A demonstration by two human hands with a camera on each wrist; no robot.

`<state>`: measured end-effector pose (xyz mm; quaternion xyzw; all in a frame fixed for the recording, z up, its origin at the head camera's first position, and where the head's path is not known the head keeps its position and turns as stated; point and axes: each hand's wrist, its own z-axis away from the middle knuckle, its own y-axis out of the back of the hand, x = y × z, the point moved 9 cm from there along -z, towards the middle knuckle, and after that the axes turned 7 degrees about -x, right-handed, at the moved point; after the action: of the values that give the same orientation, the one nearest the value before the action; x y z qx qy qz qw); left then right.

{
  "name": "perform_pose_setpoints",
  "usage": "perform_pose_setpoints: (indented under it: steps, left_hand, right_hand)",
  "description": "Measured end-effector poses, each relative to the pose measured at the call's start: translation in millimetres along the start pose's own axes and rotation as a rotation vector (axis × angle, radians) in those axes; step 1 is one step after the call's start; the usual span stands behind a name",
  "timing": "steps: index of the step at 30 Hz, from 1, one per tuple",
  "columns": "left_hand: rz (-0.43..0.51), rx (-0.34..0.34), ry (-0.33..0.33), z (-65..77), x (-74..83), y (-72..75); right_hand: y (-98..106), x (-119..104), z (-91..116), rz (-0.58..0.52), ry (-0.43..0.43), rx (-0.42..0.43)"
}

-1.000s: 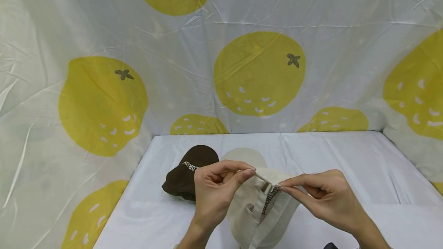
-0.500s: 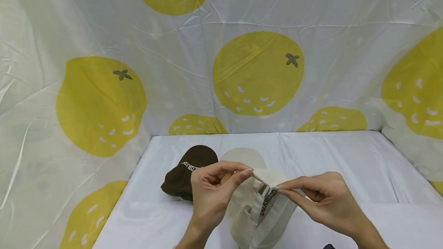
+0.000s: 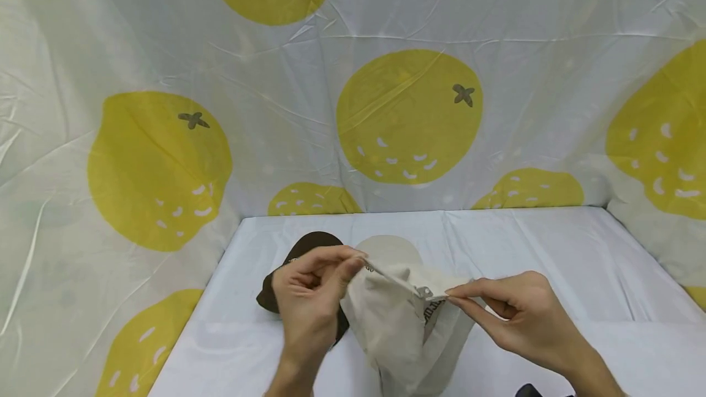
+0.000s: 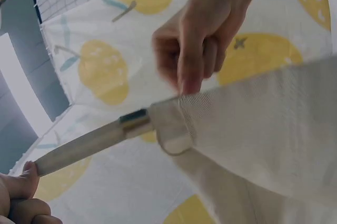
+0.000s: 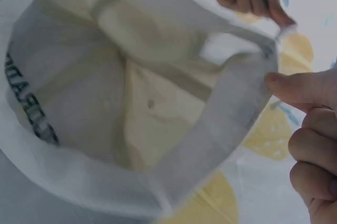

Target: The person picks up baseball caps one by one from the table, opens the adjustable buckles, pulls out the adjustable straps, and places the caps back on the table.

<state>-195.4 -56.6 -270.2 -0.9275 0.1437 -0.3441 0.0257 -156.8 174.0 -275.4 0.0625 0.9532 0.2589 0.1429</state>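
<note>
A cream baseball cap (image 3: 386,329) hangs between my hands, its back opening turned up. My left hand (image 3: 314,299) pinches the free end of its adjuster strap (image 4: 84,145) between thumb and forefinger. The strap runs taut to a metal buckle (image 4: 136,122). Beside that buckle, my right hand (image 3: 524,311) pinches the cap's rear edge between thumb and forefinger. In the right wrist view the cap's inside (image 5: 168,113) shows, with dark lettering (image 5: 29,103) seen reversed. Partly hidden behind my left hand is a dark brown cap (image 3: 317,241) on the table.
Another cream cap (image 3: 388,248) lies on the white-covered table (image 3: 551,262) behind the held one, mostly covered by it. Cloth walls with yellow fruit prints (image 3: 410,115) enclose the back and sides. A small dark object (image 3: 528,391) shows at the bottom edge.
My left hand has moved left, drawing the strap out longer and straighter from the buckle. The cap's back has turned and bunched up with it. My right hand has hardly moved.
</note>
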Motion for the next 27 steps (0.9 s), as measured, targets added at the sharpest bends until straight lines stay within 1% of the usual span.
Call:
perform_pose_setpoints:
  steps: [2, 4, 5, 9, 13, 15, 22, 27]
  left_hand:
    - [0.016, 0.062, 0.003, -1.2, 4.6, 14.7]
    - [0.015, 0.079, 0.015, -2.0, 7.5, 22.4]
    - [-0.002, 0.074, 0.022, -2.3, 8.5, 23.6]
    - [-0.031, 0.049, 0.049, -4.2, 8.0, 23.0]
    - [-0.048, 0.056, 0.083, -3.9, 7.9, 24.6]
    - [-0.056, 0.052, 0.088, -4.2, 8.8, 24.4]
    - [-0.097, 0.023, 0.106, -3.9, 9.3, 21.2]
    - [-0.105, -0.010, 0.139, -4.3, 5.4, 19.4]
  right_hand:
    - [-1, 2, 1, 0.014, -0.019, -0.008]
    - [-3, 3, 2, 0.007, -0.038, -0.018]
    - [-5, 3, 3, 0.010, -0.039, -0.026]
    - [-14, 1, 3, 0.054, -0.038, -0.055]
    - [-21, 1, 2, 0.051, -0.048, -0.068]
    - [-22, 0, 2, 0.050, -0.047, -0.073]
    - [-22, -1, 1, 0.079, -0.035, -0.066]
    - [-18, -4, 0, 0.097, -0.026, -0.033]
